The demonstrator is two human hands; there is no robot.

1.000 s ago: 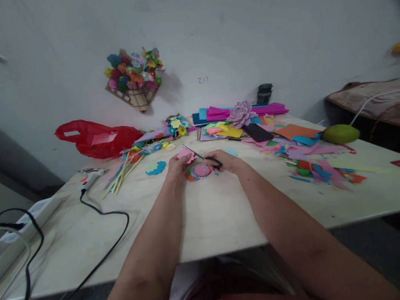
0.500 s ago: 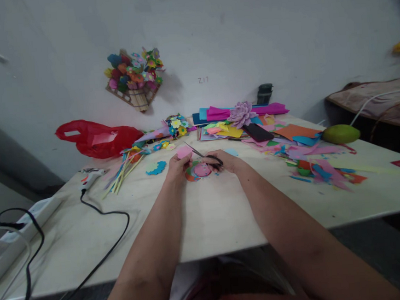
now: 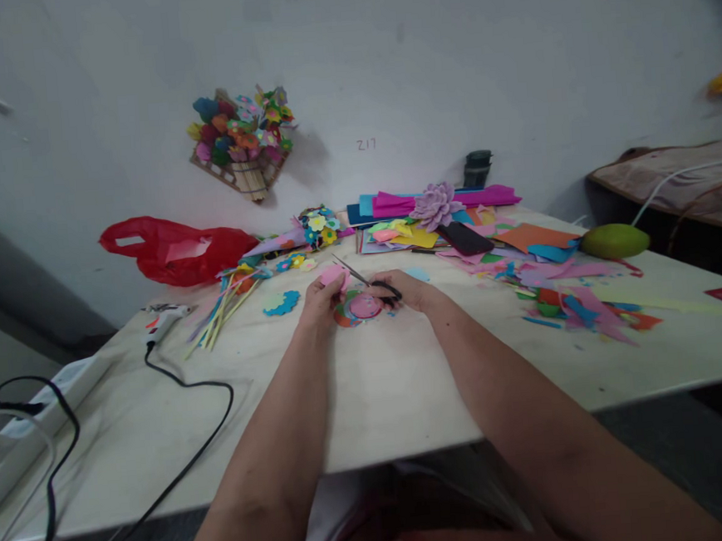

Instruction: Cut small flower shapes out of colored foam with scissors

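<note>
My left hand (image 3: 321, 299) pinches a small pink paper piece (image 3: 331, 274) above the middle of the table. Black-handled scissors (image 3: 387, 288) are in my right hand (image 3: 408, 288), their blades pointing up and left beside the pink piece. Whether the blades touch it I cannot tell. Just below and between my hands lies a pile of round paper cutouts (image 3: 365, 306), pink on top, with orange, green and blue edges showing. A blue scalloped paper piece (image 3: 282, 302) rests left of my left hand. Part of a light blue paper circle (image 3: 419, 274) shows behind my right hand.
To the left are a hot glue gun (image 3: 168, 319) with its cord, a power strip (image 3: 47, 412) and a red plastic bag (image 3: 178, 251). Paper scraps (image 3: 589, 307), a dark phone (image 3: 464, 238) and a green mango-like fruit (image 3: 616, 241) lie right. Paper flowers (image 3: 318, 226) stand behind.
The pink piece has turned slightly in my left hand and sits a little lower. The scissors and my right hand have hardly moved.
</note>
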